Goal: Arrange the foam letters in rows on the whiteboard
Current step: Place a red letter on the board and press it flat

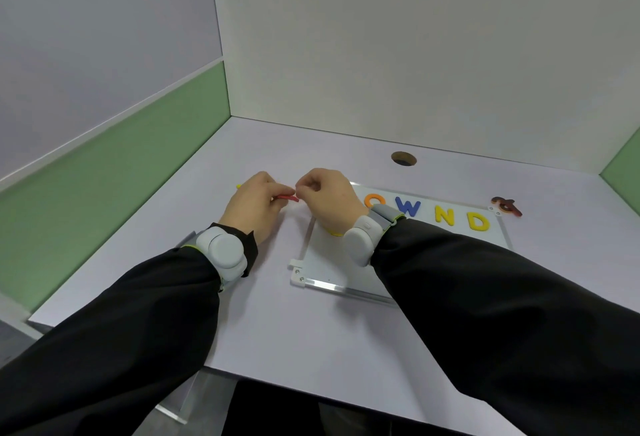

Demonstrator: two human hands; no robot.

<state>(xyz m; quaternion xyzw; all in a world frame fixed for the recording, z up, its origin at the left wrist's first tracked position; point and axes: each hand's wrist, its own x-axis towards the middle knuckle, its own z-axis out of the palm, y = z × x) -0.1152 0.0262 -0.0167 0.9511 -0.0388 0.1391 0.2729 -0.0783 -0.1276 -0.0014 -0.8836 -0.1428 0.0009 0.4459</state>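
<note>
A small whiteboard (pixel 322 267) lies on the desk, its far row holding an orange O (pixel 374 200), a blue W (pixel 408 207), a yellow N (pixel 445 215) and a yellow D (pixel 478 221). Left of the board, both hands meet over a red foam letter (pixel 286 197). My left hand (pixel 256 201) grips its left end and my right hand (pixel 327 198) pinches its right end. A yellow piece (pixel 333 231) shows under my right wrist on the board. Another yellow bit (pixel 239 186) peeks out beyond my left hand.
Dark red and brown foam letters (pixel 506 206) lie in a small heap off the board's far right corner. A round cable hole (pixel 403 158) sits near the back wall. Partition walls close the desk at the left, back and right.
</note>
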